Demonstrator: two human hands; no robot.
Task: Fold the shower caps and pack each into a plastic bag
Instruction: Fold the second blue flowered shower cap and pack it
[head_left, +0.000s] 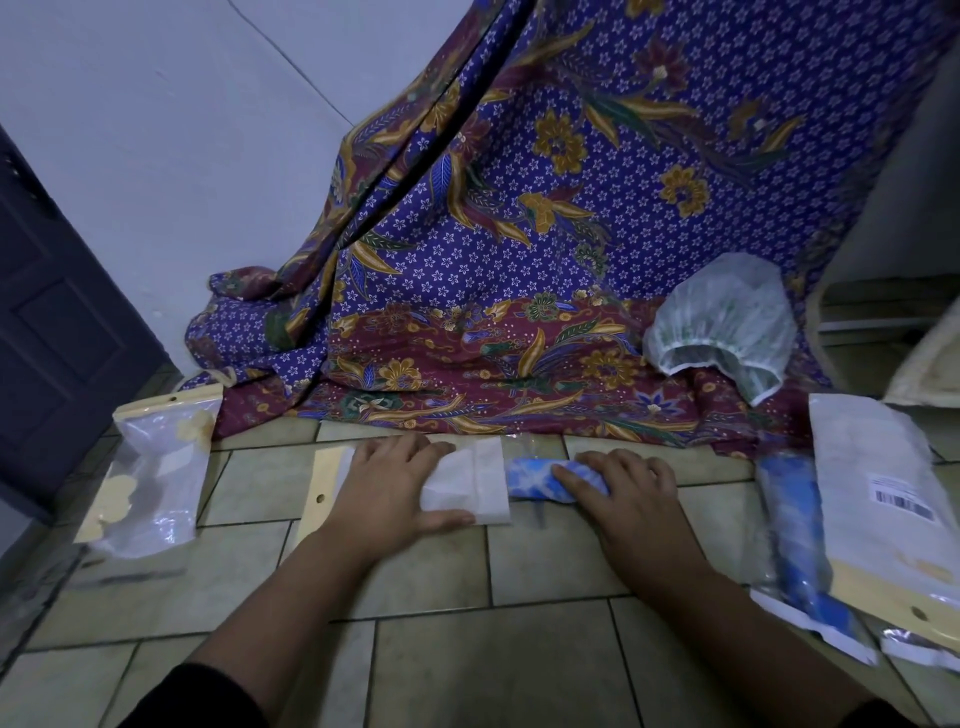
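Note:
A folded blue patterned shower cap (535, 479) lies on the tiled floor at the open mouth of a flat plastic bag (478, 483). My right hand (623, 493) grips the cap's right end, fingers curled over it. My left hand (395, 483) rests flat on the bag, thumb along its near edge, pinning it to the floor. An unfolded white translucent shower cap (727, 332) sits on the batik cloth at the back right. A packed bag with a blue cap (800, 540) lies at the right.
A purple and maroon batik cloth (519, 260) hangs and spreads behind the work spot. A zip bag with yellow pieces (156, 478) lies at the left. A stack of flat bags with a barcode label (883, 499) lies at far right. A dark door (57, 322) stands left.

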